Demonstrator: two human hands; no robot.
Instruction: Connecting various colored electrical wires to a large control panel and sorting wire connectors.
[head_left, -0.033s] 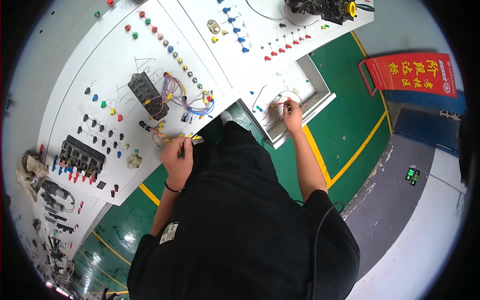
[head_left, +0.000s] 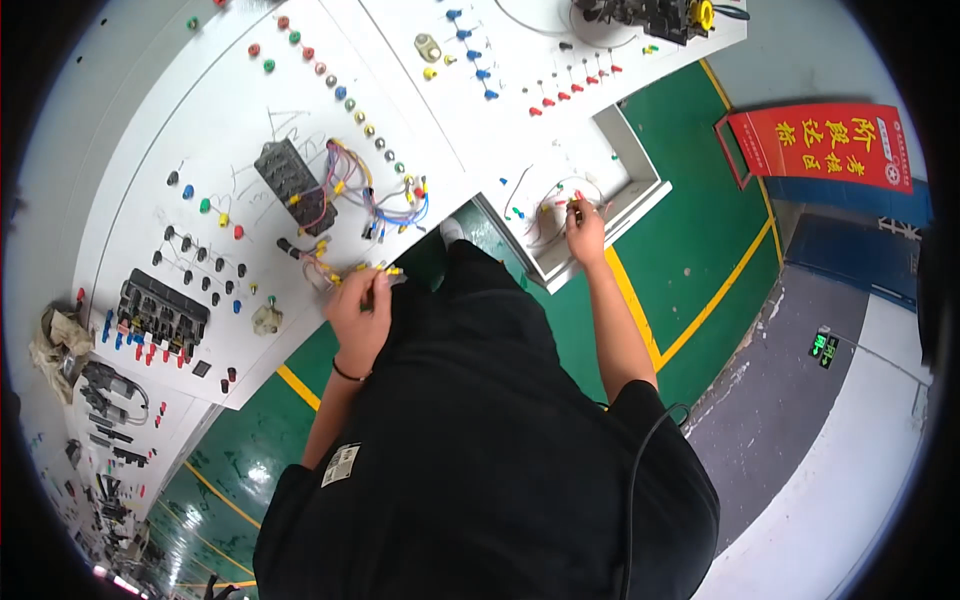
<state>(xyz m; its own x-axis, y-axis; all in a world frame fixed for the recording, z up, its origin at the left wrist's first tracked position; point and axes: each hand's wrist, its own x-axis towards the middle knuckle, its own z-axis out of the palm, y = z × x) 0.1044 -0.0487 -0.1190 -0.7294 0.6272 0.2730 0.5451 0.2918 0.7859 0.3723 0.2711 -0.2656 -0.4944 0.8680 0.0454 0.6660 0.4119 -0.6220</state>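
Observation:
My left hand (head_left: 360, 305) is closed on a thin wire with yellow end sleeves (head_left: 385, 272) at the near edge of a white wiring board (head_left: 230, 110). Just above it, a bundle of purple, blue and yellow wires (head_left: 385, 205) runs from a black connector block (head_left: 292, 180). My right hand (head_left: 585, 228) reaches into a shallow white tray (head_left: 645, 195) of loose wires. Its fingertips pinch a red-tipped wire (head_left: 578, 198).
Coloured pegs dot the board, and another black block (head_left: 160, 310) with red and blue plugs sits at its left. A second white panel (head_left: 560, 60) lies beyond the tray. A green floor with yellow lines (head_left: 710, 300) and a red banner (head_left: 820, 145) are to the right.

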